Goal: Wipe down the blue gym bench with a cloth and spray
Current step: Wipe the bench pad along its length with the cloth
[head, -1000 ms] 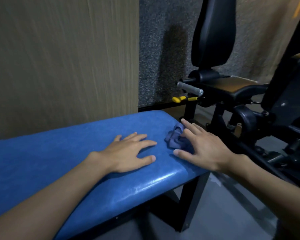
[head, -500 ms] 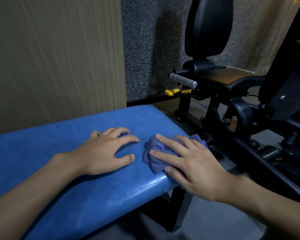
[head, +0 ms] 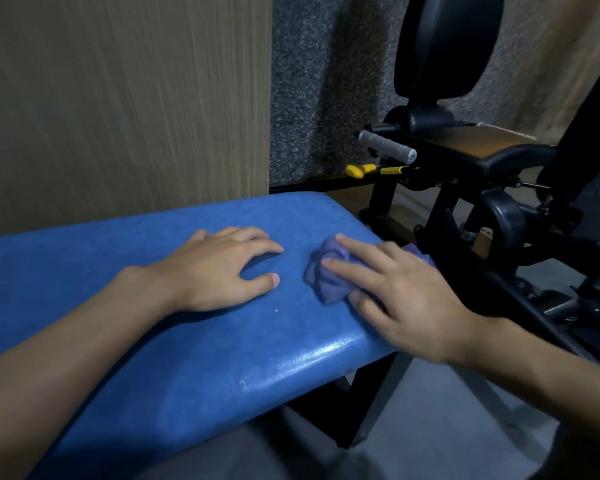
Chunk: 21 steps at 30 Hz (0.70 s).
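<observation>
The right hand (head: 406, 299), fingers straight, presses a crumpled purple-blue cloth (head: 326, 282) onto the padded, grainy blue vinyl bench (head: 153, 341). At its nine o'clock, the left hand (head: 219, 271) rests flat, fingers relaxed.

Dim indoor light, cool cast. Wood-grain panel (head: 118, 98) fills the left and far side, grain running vertical. To its right, a grey speckled wall (head: 326, 81), carpet-like in texture, with a black strip (head: 319, 184) along its foot. Beige surface (head: 561, 57) at upper right, blurred. Black machine (head: 499, 216) stands at right: tall padded backrest (head: 447, 43) upright, seat (head: 492, 143) with a brownish top below it. Grey ribbed handle (head: 385, 146) juts left from the frame; yellow lever (head: 359, 170) just beneath. Floor (head: 447, 427) plain grey, smooth.
</observation>
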Available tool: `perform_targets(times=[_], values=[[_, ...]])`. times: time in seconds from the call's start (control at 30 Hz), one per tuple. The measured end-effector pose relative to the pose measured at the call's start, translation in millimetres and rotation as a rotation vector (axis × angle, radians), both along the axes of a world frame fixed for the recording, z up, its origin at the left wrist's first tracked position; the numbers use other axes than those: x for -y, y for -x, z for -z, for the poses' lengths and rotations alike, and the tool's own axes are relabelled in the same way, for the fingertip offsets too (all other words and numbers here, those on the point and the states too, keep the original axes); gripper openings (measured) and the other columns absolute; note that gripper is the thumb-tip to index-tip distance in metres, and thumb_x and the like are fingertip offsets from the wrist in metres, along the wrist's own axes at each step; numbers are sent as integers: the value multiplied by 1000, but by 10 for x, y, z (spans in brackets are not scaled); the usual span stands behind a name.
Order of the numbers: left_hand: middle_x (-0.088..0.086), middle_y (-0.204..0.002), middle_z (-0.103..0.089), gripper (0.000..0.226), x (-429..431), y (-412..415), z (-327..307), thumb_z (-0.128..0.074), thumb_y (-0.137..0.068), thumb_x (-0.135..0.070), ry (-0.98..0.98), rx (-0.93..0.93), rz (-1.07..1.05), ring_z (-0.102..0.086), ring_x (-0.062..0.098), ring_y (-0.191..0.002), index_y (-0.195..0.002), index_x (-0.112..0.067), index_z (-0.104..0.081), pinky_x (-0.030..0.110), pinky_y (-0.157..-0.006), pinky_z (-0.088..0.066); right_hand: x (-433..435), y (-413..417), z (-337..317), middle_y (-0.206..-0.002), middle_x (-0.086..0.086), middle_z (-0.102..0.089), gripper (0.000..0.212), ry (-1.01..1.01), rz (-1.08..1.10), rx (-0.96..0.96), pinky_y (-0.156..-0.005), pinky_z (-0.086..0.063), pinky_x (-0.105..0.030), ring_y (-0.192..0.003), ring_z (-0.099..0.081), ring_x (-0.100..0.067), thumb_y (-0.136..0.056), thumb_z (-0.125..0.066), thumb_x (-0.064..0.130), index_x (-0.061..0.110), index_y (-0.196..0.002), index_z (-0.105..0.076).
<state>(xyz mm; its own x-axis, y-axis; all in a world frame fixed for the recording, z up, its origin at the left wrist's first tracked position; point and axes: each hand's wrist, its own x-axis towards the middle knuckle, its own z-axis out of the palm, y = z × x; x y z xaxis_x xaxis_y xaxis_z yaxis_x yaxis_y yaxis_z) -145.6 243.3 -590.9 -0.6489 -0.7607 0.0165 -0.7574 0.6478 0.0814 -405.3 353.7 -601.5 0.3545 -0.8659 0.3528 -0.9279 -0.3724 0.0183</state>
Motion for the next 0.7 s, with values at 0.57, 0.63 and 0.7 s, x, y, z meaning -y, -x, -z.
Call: perform_targets(times=[0.57,0.63,0.7], values=[[-17,-156,-27,58,53,-87,64,-31,-88,-73,9,-4,-47,-23,9,-144,-143,-55,-28,43,-110,-21,516,94,-6,-147,-2,-34,51,-61,275,76,-100,-38,-48,-125,-40,-34,-96,-42,36,40,-146,-34],[-18,-155,-28,52,111,-117,57,-36,-92,-66,8,-18,-34,-24,9,-144,-143,-55,-31,44,-109,-22,177,-100,-28,-147,-2,-38,52,-26,75,-20,-97,-39,-48,-122,-43,-31,-92,-39,39,41,-144,-37],[-17,-156,-28,48,160,-160,58,-39,-95,-61,11,-36,-31,-24,8,-144,-142,-54,-34,44,-110,-23,-113,-252,-18,-146,-3,-41,50,-29,-138,-41,-94,-39,-46,-118,-46,-28,-93,-39,39,40,-143,-39]])
